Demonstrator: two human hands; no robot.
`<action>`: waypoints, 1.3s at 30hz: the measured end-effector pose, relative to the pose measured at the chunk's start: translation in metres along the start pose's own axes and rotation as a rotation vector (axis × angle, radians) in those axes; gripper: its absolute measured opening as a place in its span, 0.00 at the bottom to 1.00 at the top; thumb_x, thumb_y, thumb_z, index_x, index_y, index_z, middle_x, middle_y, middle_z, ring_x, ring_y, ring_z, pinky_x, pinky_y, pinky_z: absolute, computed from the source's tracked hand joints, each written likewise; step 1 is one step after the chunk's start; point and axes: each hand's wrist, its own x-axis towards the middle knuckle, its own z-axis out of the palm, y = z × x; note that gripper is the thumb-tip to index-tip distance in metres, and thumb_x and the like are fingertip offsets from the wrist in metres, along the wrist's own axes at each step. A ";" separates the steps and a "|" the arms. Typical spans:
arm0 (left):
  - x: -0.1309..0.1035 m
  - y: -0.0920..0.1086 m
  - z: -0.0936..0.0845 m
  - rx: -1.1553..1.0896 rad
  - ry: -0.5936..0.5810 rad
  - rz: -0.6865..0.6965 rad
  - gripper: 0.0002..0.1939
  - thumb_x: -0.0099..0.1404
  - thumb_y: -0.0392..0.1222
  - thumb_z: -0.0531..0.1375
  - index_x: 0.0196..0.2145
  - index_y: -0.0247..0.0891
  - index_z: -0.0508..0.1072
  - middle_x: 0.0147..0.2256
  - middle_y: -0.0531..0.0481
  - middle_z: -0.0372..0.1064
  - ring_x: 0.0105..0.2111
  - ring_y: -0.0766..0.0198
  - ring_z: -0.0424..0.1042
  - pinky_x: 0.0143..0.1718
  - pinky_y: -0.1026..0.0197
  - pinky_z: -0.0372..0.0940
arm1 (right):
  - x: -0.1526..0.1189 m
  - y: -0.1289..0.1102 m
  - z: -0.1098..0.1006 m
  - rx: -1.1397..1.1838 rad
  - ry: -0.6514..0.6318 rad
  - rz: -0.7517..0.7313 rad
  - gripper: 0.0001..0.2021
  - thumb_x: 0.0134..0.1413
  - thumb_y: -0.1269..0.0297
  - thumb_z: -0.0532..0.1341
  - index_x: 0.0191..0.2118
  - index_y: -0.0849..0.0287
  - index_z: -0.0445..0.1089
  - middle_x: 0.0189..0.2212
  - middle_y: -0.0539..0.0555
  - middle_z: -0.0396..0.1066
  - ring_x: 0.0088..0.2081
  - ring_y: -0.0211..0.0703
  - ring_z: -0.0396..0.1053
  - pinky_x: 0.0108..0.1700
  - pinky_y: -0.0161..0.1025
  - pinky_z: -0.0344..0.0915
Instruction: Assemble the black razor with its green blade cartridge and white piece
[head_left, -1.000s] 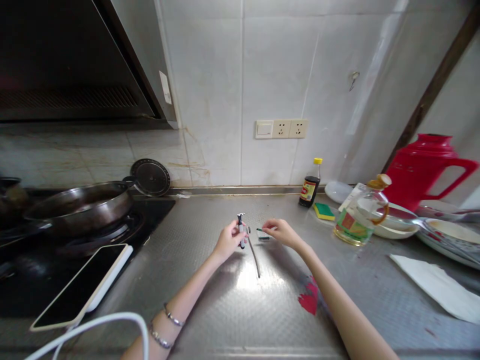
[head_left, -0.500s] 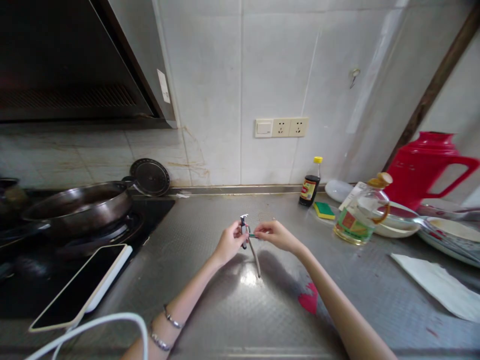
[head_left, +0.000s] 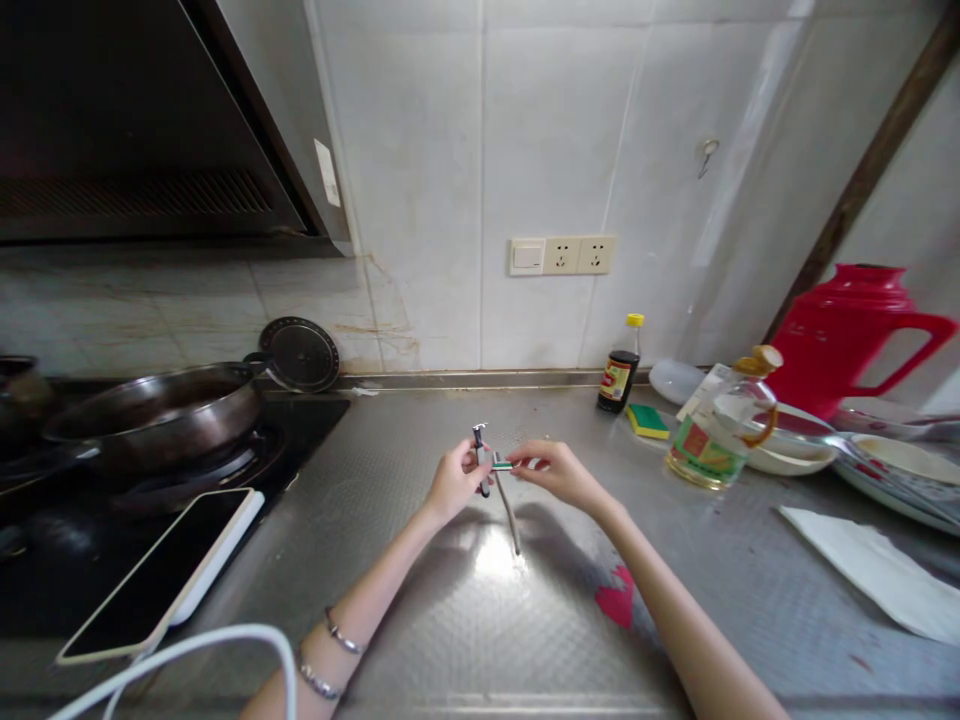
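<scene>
My left hand [head_left: 456, 482] is closed around the handle of a small razor [head_left: 481, 455], black and silver with a T-shaped metal head, held upright above the counter. Between the two hands is a small flat green-and-white packet [head_left: 502, 465]. Its right end is pinched in the fingertips of my right hand [head_left: 556, 474], while the left end comes close to the razor handle; I cannot tell whether they touch. Below the hands, a thin grey-brown stick [head_left: 509, 515] lies on the metal counter [head_left: 450, 620], its far end partly hidden by the packet.
On the left are a phone [head_left: 157, 570] with a white cable [head_left: 247, 632] and a pan [head_left: 165, 405] on the stove. A soy sauce bottle [head_left: 618, 372], sponge [head_left: 647, 421], oil jug [head_left: 712, 440], bowls, red thermos [head_left: 847, 335] and white paper [head_left: 874, 570] are on the right.
The razor in my left hand has shifted slightly left and up, leaning a little. More of the green-and-white packet now shows between my hands.
</scene>
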 end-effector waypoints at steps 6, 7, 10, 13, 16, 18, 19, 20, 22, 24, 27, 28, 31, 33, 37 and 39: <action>0.001 -0.001 0.000 -0.018 0.000 -0.034 0.16 0.52 0.42 0.61 0.38 0.36 0.63 0.28 0.50 0.70 0.24 0.63 0.72 0.18 0.66 0.66 | 0.000 0.000 0.001 -0.022 -0.001 -0.067 0.11 0.52 0.62 0.58 0.38 0.59 0.74 0.32 0.54 0.73 0.32 0.37 0.68 0.32 0.32 0.62; 0.001 -0.001 0.000 -0.021 0.000 -0.037 0.17 0.52 0.43 0.61 0.38 0.36 0.63 0.28 0.50 0.70 0.24 0.63 0.72 0.18 0.66 0.66 | 0.000 0.000 0.002 -0.030 -0.003 -0.071 0.11 0.52 0.62 0.58 0.38 0.59 0.74 0.31 0.54 0.73 0.32 0.37 0.67 0.32 0.32 0.62; 0.000 0.000 0.000 -0.034 0.003 -0.055 0.18 0.52 0.44 0.62 0.39 0.36 0.63 0.28 0.50 0.70 0.24 0.63 0.73 0.19 0.65 0.66 | 0.000 0.002 0.003 -0.045 -0.005 -0.074 0.11 0.53 0.62 0.58 0.38 0.59 0.74 0.31 0.54 0.72 0.32 0.37 0.67 0.32 0.32 0.62; 0.000 0.001 0.000 -0.047 0.008 -0.063 0.19 0.51 0.45 0.63 0.38 0.36 0.63 0.28 0.49 0.70 0.25 0.61 0.73 0.19 0.65 0.66 | 0.001 0.006 0.004 -0.046 0.019 -0.088 0.11 0.54 0.61 0.57 0.37 0.59 0.75 0.31 0.55 0.73 0.31 0.38 0.67 0.31 0.33 0.62; 0.000 0.002 0.000 -0.052 0.017 -0.066 0.19 0.51 0.45 0.63 0.39 0.36 0.63 0.29 0.49 0.71 0.26 0.61 0.73 0.20 0.65 0.67 | 0.001 0.014 0.006 -0.035 0.092 -0.073 0.13 0.54 0.59 0.57 0.34 0.60 0.75 0.29 0.55 0.73 0.30 0.39 0.68 0.31 0.34 0.62; 0.000 0.002 0.000 -0.050 0.026 -0.072 0.20 0.51 0.44 0.62 0.39 0.36 0.62 0.30 0.48 0.71 0.26 0.61 0.74 0.21 0.65 0.67 | 0.002 0.020 0.008 -0.002 0.135 -0.030 0.14 0.54 0.58 0.57 0.32 0.61 0.76 0.27 0.55 0.73 0.29 0.40 0.67 0.30 0.34 0.62; 0.000 0.002 0.000 -0.046 0.031 -0.071 0.20 0.51 0.44 0.62 0.40 0.36 0.62 0.30 0.48 0.72 0.26 0.61 0.74 0.21 0.65 0.67 | 0.003 0.023 0.010 0.026 0.152 0.001 0.14 0.53 0.57 0.57 0.31 0.61 0.75 0.27 0.55 0.73 0.29 0.40 0.67 0.29 0.34 0.62; 0.000 0.001 0.000 -0.037 0.035 -0.064 0.20 0.51 0.44 0.62 0.40 0.36 0.62 0.30 0.48 0.72 0.26 0.61 0.74 0.21 0.65 0.66 | 0.003 0.025 0.012 0.065 0.165 0.037 0.15 0.53 0.56 0.57 0.30 0.62 0.75 0.26 0.55 0.73 0.28 0.40 0.67 0.28 0.34 0.62; 0.000 -0.001 0.001 -0.008 0.028 -0.041 0.19 0.52 0.44 0.62 0.39 0.36 0.63 0.29 0.49 0.71 0.27 0.61 0.73 0.21 0.65 0.66 | 0.005 0.030 0.016 0.158 0.191 0.109 0.16 0.51 0.55 0.57 0.29 0.63 0.75 0.24 0.55 0.72 0.26 0.39 0.67 0.25 0.33 0.63; 0.000 -0.004 0.002 0.036 0.006 -0.006 0.17 0.53 0.44 0.61 0.39 0.36 0.64 0.27 0.49 0.71 0.26 0.61 0.73 0.22 0.65 0.66 | 0.007 0.033 0.020 0.244 0.222 0.163 0.17 0.49 0.53 0.58 0.28 0.63 0.74 0.23 0.54 0.71 0.25 0.38 0.66 0.24 0.32 0.63; -0.002 -0.010 0.004 0.119 -0.008 0.064 0.16 0.53 0.43 0.61 0.39 0.35 0.65 0.26 0.50 0.71 0.25 0.63 0.72 0.24 0.65 0.64 | 0.009 0.033 0.024 0.346 0.253 0.203 0.17 0.47 0.52 0.59 0.28 0.64 0.74 0.22 0.54 0.71 0.23 0.37 0.65 0.23 0.32 0.63; -0.003 -0.011 0.004 0.153 0.000 0.088 0.17 0.52 0.43 0.62 0.39 0.35 0.65 0.26 0.50 0.71 0.24 0.64 0.72 0.25 0.65 0.64 | 0.009 0.033 0.025 0.378 0.259 0.214 0.18 0.46 0.52 0.60 0.27 0.64 0.74 0.22 0.54 0.71 0.23 0.36 0.65 0.23 0.32 0.63; -0.006 -0.011 0.006 0.260 0.017 0.144 0.17 0.50 0.43 0.64 0.37 0.36 0.65 0.26 0.50 0.72 0.25 0.65 0.71 0.26 0.66 0.62 | 0.009 0.029 0.024 0.455 0.276 0.237 0.18 0.44 0.51 0.61 0.27 0.65 0.74 0.22 0.54 0.71 0.23 0.36 0.65 0.24 0.33 0.63; -0.009 -0.009 0.008 0.334 0.012 0.171 0.16 0.50 0.43 0.64 0.35 0.37 0.64 0.27 0.51 0.72 0.25 0.65 0.70 0.26 0.66 0.61 | 0.008 0.026 0.024 0.490 0.287 0.243 0.18 0.44 0.51 0.62 0.27 0.64 0.74 0.23 0.55 0.71 0.24 0.37 0.65 0.24 0.33 0.63; -0.015 -0.005 0.012 0.481 0.018 0.195 0.14 0.51 0.44 0.63 0.32 0.38 0.63 0.26 0.52 0.72 0.24 0.65 0.70 0.26 0.66 0.59 | 0.008 0.020 0.021 0.538 0.307 0.250 0.17 0.43 0.51 0.62 0.28 0.64 0.75 0.23 0.55 0.71 0.26 0.38 0.66 0.25 0.33 0.63; -0.017 -0.006 0.014 0.543 0.037 0.192 0.14 0.51 0.44 0.63 0.32 0.38 0.63 0.25 0.52 0.72 0.24 0.65 0.70 0.26 0.66 0.58 | 0.008 0.017 0.020 0.555 0.314 0.246 0.17 0.43 0.51 0.62 0.27 0.64 0.74 0.23 0.54 0.71 0.27 0.38 0.65 0.25 0.33 0.63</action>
